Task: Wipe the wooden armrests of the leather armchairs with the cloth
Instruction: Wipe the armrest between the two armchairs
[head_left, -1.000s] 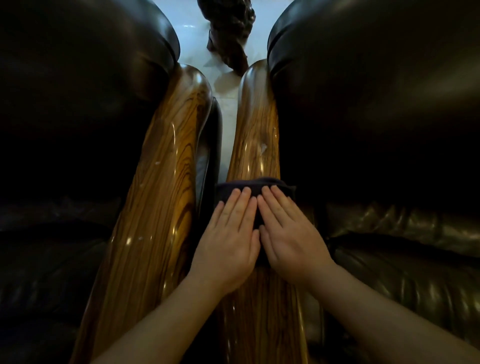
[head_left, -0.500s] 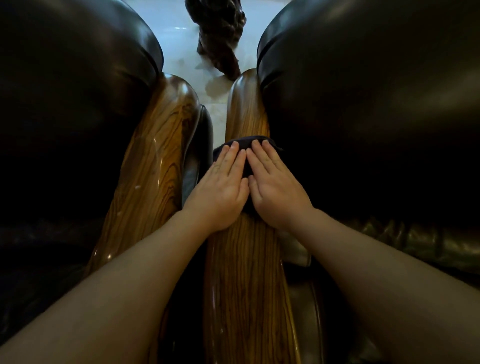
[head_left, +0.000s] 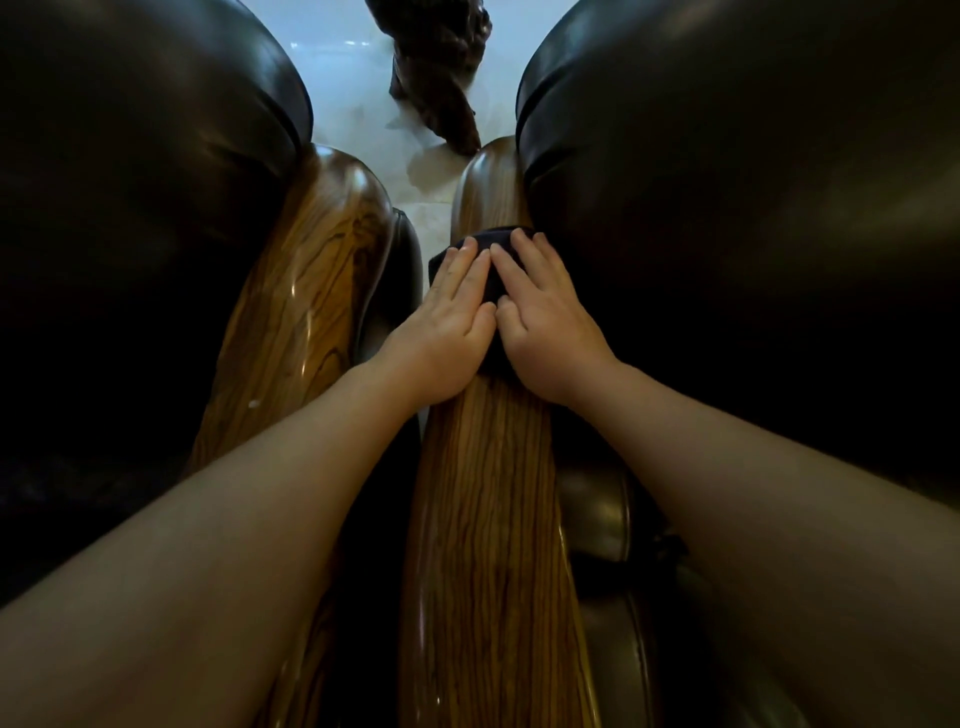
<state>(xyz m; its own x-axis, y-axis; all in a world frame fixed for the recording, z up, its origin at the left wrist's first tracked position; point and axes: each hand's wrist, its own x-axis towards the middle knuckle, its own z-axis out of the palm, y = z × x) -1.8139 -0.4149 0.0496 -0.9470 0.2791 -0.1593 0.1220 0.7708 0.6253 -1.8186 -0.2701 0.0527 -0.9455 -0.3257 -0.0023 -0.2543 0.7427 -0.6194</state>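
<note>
Dark cloth (head_left: 496, 244) pinned under flat, spread fingers (head_left: 524, 260) of left hand (head_left: 441, 332) and right hand (head_left: 550, 332). Centre frame, atop right wooden armrest (head_left: 488, 519).

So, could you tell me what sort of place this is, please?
Probably a living room or lounge: two dark leather armchairs side by side with glossy wooden armrests, on a pale polished floor.

2 leather armchairs: 1 left of the fingers (head_left: 130, 208), 1 right of them (head_left: 753, 208). 2 wooden armrests: 1 under the fingers (head_left: 488, 519), 1 to their left (head_left: 306, 291). 1 dark cloth (head_left: 493, 240) beneath the fingertips. 2 hands, left (head_left: 441, 332) and right (head_left: 545, 327). 1 dark carved object (head_left: 441, 88) beyond the fingers.
</note>
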